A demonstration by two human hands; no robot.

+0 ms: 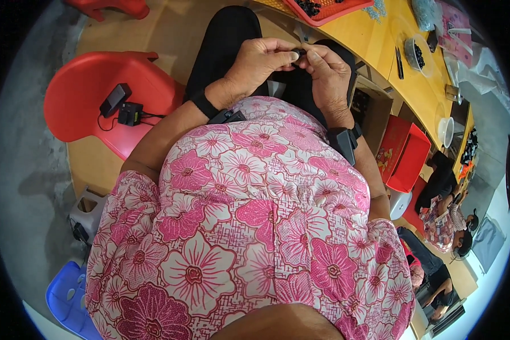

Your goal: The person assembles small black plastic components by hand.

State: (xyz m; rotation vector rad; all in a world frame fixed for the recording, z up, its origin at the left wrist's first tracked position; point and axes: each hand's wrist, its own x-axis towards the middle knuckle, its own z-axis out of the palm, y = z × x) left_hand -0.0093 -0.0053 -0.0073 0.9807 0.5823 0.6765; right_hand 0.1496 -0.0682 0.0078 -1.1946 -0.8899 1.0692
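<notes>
Above my lap, close to the table's front edge, both hands meet over a small black piece point(298, 53). My left hand point(260, 63) pinches it between thumb and fingertips. From the other side my right hand point(327, 73) grips it too, its thumb and fingers pressed together. The fingers cover most of the piece, so its exact kind cannot be made out. Each wrist wears a black strap with a small dark device. Ahead on the table, a red tray point(328, 16) holds several small black pieces.
A clear bowl of black pieces point(418, 55) and a black pen-like tool point(399, 62) lie on the yellow table point(374, 39). At left, a red chair point(73, 102) bears black devices with cables. Red boxes point(405, 153) stand at right. Other people point(445, 221) sit farther right.
</notes>
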